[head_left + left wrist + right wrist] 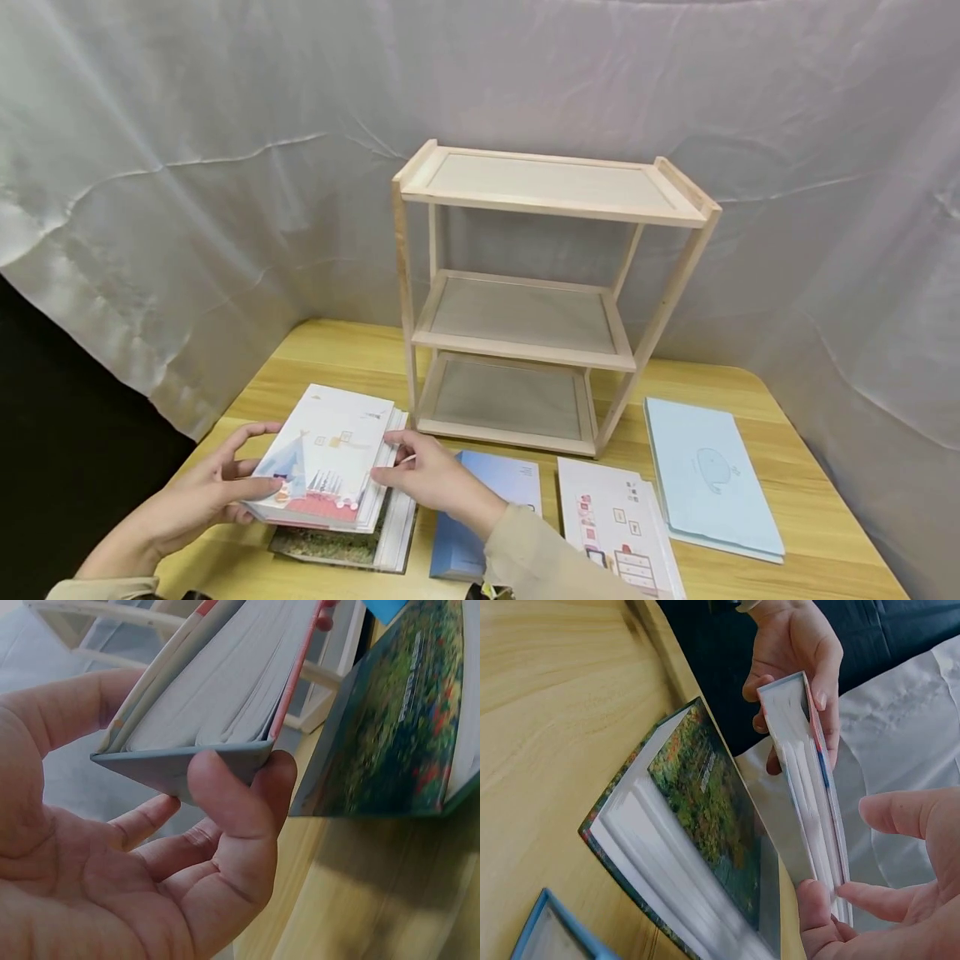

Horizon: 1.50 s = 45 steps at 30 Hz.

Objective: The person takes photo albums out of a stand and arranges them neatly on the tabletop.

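Note:
My left hand (197,493) holds a thick white hardcover book (337,433) with a pastel drawing on its cover. Its thumb lies over the cover and the other fingers are bent round the near-left edge. On the book's right side my right hand (444,477) touches the page edges with bent fingertips; in the right wrist view the thumb (892,812) stands apart from the cover. Below is another thick book (322,543) with a dark green garden picture, flat on the table and partly hidden by the raised book.
A three-tier wooden shelf (525,340) stands at the back of the wooden table (337,350). To the right lie a blue book (502,479), a white illustrated book (611,508) and a light blue book (712,475). Grey curtains (300,125) hang behind.

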Each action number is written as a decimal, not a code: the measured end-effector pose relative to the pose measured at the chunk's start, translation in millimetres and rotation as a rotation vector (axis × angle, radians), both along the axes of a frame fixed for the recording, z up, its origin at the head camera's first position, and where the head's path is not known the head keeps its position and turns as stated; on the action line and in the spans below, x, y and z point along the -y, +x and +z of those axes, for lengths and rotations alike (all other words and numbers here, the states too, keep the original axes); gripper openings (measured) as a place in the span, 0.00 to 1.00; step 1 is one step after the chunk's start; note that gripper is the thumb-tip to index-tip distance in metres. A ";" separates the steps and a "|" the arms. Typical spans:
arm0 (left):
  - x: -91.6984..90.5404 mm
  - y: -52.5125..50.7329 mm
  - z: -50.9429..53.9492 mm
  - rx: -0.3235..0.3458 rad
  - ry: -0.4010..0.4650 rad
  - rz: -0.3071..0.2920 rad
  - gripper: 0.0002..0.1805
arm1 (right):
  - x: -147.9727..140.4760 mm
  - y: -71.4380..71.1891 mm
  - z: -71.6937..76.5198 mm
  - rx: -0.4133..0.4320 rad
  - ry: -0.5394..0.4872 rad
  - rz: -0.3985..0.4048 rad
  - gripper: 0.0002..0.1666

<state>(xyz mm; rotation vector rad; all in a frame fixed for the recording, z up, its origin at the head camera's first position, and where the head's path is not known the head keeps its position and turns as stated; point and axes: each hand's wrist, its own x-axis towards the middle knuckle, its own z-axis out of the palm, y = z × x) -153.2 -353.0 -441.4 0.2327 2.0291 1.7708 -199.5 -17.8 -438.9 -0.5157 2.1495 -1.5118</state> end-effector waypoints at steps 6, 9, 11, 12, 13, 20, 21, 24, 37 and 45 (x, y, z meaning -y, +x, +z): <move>12.0 -5.7 -1.1 0.009 0.008 -0.005 0.32 | 10.5 -2.2 1.3 -0.003 0.038 0.013 0.33; 17.5 -8.2 -2.0 0.018 0.012 -0.006 0.33 | 17.4 -2.9 2.5 -0.005 0.053 0.015 0.33; 20.6 -10.5 -2.7 0.020 0.014 -0.005 0.33 | 22.0 -3.4 3.1 -0.009 0.064 0.007 0.34; 22.1 -11.9 -3.1 0.022 0.018 -0.004 0.33 | 24.2 -3.4 3.2 -0.008 0.069 0.000 0.34; 23.4 -13.3 -3.5 0.023 0.022 -0.004 0.33 | 26.5 -3.4 3.3 -0.008 0.074 -0.007 0.34; 34.3 -23.9 -5.4 0.053 0.105 0.002 0.32 | 45.4 -3.0 1.6 0.030 0.095 -0.029 0.38; 35.4 -25.9 -5.2 0.055 0.105 0.009 0.32 | 48.3 -3.6 1.3 0.031 0.100 -0.032 0.38; 37.6 -32.3 -3.9 0.057 0.080 0.035 0.31 | 55.9 -6.7 0.7 0.020 0.100 -0.041 0.39; 34.8 -65.6 -6.5 0.066 0.031 0.124 0.30 | 74.9 -34.3 -5.2 -0.031 0.076 -0.111 0.39; 29.0 -86.2 -4.4 0.063 -0.024 0.179 0.36 | 86.5 -50.7 -8.8 -0.064 0.102 -0.168 0.37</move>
